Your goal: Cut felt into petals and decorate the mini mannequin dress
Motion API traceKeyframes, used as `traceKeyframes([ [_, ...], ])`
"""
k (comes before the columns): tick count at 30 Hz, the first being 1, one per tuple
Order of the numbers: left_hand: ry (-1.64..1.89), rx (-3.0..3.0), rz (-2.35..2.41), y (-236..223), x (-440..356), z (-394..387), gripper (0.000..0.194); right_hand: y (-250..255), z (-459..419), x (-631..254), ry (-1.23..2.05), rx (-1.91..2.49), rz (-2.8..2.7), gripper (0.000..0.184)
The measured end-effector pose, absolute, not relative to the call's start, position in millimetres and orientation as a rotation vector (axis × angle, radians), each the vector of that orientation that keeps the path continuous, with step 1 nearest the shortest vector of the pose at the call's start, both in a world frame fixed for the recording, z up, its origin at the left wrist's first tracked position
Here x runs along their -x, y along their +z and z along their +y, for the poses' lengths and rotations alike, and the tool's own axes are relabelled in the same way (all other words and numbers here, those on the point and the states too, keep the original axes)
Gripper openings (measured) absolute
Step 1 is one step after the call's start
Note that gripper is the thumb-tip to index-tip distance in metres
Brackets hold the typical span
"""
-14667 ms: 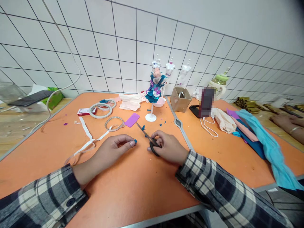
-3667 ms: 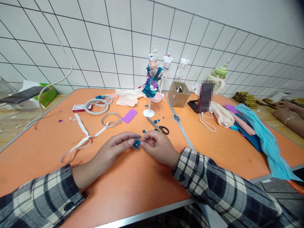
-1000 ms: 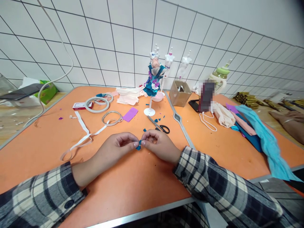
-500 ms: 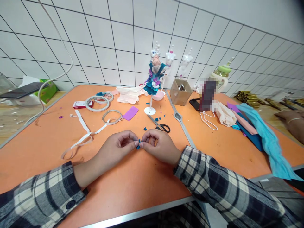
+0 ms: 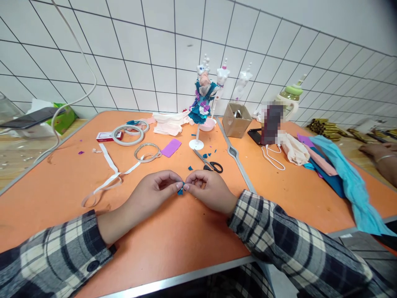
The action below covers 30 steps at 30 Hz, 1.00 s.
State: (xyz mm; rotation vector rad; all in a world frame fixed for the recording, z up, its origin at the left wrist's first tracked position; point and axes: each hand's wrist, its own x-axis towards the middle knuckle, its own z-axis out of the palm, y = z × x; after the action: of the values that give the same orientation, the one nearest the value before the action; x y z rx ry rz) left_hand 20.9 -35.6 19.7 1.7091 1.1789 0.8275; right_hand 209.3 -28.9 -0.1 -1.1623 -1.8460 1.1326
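Between the fingertips of both hands is a small piece of dark blue crepe paper (image 5: 180, 191), mostly hidden by the fingers. My left hand (image 5: 159, 187) pinches it from the left, and my right hand (image 5: 208, 189) pinches it from the right. Just beyond my right hand lie black-handled scissors (image 5: 214, 166), with several blue paper scraps (image 5: 205, 156) around them. A small white dress form (image 5: 201, 97), wearing a ruffled blue, purple and peach paper dress, stands upright farther back. Left of its base is a purple paper rectangle (image 5: 171, 147).
Rolls of tape (image 5: 127, 135), a loose white strip (image 5: 108, 157) and a small red-and-white box (image 5: 105, 136) lie left. A cardboard box (image 5: 237, 120) stands behind the table seam. Coloured crepe paper (image 5: 356, 186) hangs over the right edge. Another person's hand (image 5: 380, 159) rests far right.
The blue paper piece has shifted slightly between the fingertips, and its lower end now shows below them. Both hands stay almost in place.
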Motion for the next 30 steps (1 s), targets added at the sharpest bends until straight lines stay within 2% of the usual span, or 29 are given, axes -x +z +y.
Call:
traceKeyframes([
  [6,0.896,-1.641,1.177,18.8,-18.7,-36.6,0.023,4.7,-30.4,-207.3,1.266,1.156,-1.754,0.009],
  [9,0.899,-1.589,1.145,18.7,-19.0,-36.7,0.03,4.3,-30.5,-206.7,1.277,1.134,-1.715,0.006],
  [13,0.808,-1.648,1.17,17.7,-20.4,-35.7,0.029,1.2,-29.6,-207.1,1.226,1.107,-1.66,0.007],
  [30,0.813,-1.75,1.238,15.8,-19.1,-35.4,0.023,6.2,-30.5,-209.9,0.941,1.177,-1.784,0.008],
])
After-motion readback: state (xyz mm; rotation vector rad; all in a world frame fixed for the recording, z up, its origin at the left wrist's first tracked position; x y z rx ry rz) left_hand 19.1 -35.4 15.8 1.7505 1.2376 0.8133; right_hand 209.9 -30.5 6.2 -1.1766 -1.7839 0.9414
